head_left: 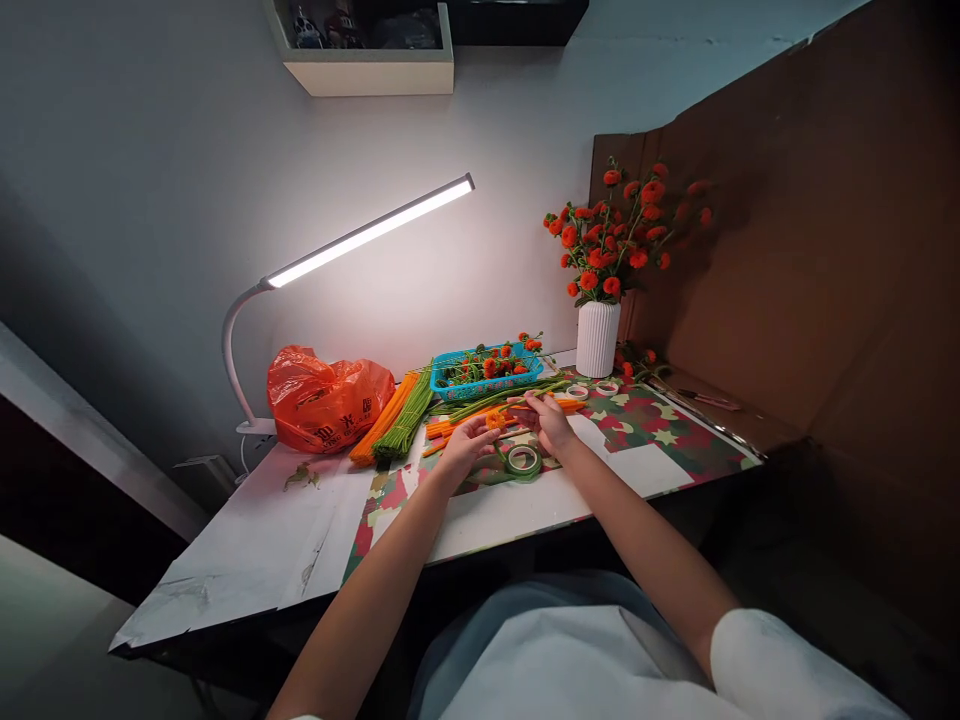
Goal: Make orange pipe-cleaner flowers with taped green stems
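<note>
Our bench (255,545) carries a camouflage-patterned cover (694,460). We see a blue basket (487,388), a white ribbed vase (598,342), a green tape roll (523,461) and, toward our left, an orange bag (322,400).

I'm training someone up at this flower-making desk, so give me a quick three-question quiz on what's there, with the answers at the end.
1. True or false: the desk lamp is switched off.
2. What do the tall red flowers stand in?
a) the plastic bag
b) the white ribbed vase
c) the tape roll
3. Fill in the colour: the left hand has its fingertips on a small ____ piece.

Key: 1. false; 2. b; 3. orange
</note>
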Tool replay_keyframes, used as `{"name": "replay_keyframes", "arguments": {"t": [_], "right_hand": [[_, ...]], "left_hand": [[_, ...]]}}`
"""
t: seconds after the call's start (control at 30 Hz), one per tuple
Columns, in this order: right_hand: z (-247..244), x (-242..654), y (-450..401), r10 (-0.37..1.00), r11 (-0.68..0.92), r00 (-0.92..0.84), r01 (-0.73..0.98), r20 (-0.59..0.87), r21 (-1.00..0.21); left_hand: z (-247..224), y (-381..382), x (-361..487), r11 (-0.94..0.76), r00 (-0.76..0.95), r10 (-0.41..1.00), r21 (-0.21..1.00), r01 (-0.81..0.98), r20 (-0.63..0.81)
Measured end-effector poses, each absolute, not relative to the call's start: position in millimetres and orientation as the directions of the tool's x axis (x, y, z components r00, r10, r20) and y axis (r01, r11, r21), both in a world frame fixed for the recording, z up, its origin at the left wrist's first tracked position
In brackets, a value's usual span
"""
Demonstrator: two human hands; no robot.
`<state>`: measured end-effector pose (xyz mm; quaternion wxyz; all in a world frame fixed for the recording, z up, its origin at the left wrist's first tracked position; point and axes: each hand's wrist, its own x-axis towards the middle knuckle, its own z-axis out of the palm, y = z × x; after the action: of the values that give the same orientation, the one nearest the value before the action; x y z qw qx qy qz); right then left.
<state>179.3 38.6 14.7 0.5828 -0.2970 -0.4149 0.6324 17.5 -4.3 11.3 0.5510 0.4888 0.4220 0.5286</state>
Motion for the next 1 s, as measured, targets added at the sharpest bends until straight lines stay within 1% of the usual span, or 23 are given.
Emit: {"name": "replay_keyframes", "arguments": {"t": [0.1,0.17,0.23,0.3,0.37,0.43,0.53,0.6,0.7,1.0], "right_hand": [[15.6,177.4,32.6,0.969,0.013,-0.208,-0.504,0.136,-0.864],[15.4,174.9,28.0,0.94,0.023,-0.287,-0.481,0.183,-0.877],[14.7,172.3,25.2,0.923,0.045,-0.323,-0.455,0.212,-0.889],[13.4,170.4,25.4,0.938,0.052,-0.285,-0.449,0.198,-0.892],[11.7,169.3,28.2,0.964,0.035,-0.217,-0.468,0.154,-0.883],[9.8,168.9,32.4,0.978,0.009,-0.176,-0.494,0.11,-0.869],[7.0,168.6,38.5,0.982,-0.015,-0.168,-0.51,0.082,-0.86],[5.1,168.4,41.6,0.985,0.012,-0.143,-0.503,0.097,-0.864],[2.6,167.8,44.1,0.985,0.1,-0.078,-0.467,0.153,-0.879],[1.6,166.5,45.1,0.969,0.229,0.011,-0.398,0.245,-0.888]], "left_hand": [[10.5,-2.9,16.5,-0.087,0.041,0.995,0.99,-0.11,0.092],[10.8,-2.9,16.3,-0.118,0.057,0.991,0.992,-0.049,0.12],[11.3,-3.3,16.1,-0.128,0.071,0.989,0.992,-0.006,0.128],[11.6,-3.6,15.6,-0.123,0.078,0.989,0.992,0.008,0.122],[12.0,-3.5,14.9,-0.131,0.088,0.988,0.991,0.003,0.131],[12.6,-3.6,14.2,-0.171,0.106,0.98,0.985,-0.004,0.171],[13.8,-4.3,14.0,-0.242,0.135,0.961,0.97,-0.005,0.241],[14.0,-4.8,14.5,-0.269,0.148,0.952,0.963,-0.006,0.267],[13.3,-4.9,15.5,-0.286,0.156,0.946,0.958,-0.01,0.284],[16.4,-8.3,18.6,-0.272,0.197,0.945,0.962,0.032,0.26]]}}
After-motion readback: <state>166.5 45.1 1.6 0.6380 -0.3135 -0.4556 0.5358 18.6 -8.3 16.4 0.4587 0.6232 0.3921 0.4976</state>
